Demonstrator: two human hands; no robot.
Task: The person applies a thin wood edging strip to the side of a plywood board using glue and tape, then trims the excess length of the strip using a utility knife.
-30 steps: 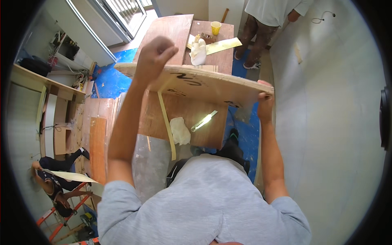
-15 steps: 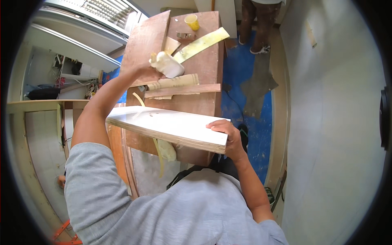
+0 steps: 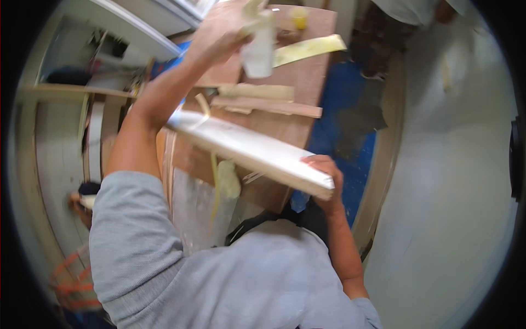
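Right hand (image 3: 324, 181) grips the white board (image 3: 249, 151) at its near end; left hand (image 3: 224, 46) lifts a white bottle (image 3: 258, 49). Board looks stiff, long, awkward one-handed; better held mid-length.

The long pale board (image 3: 249, 151) is showing a smooth, whitish, faintly glossy face, like laminated or painted wood. The reddish-brown plywood desk (image 3: 307, 88) is looking matt, its grain dull and streaked. Two narrow wooden strips (image 3: 263, 98) lying on it are looking raw and unfinished, one pale, one brown. The white crumpled rag (image 3: 257, 46) is appearing soft and matt, like cloth or paper; blur is hiding which. The yellow flat strip (image 3: 307, 49) is looking thin and papery. The blue floor sheet (image 3: 339, 104) is appearing smooth, like plastic. The grey sleeve (image 3: 131, 230) is showing soft matt knit cloth.
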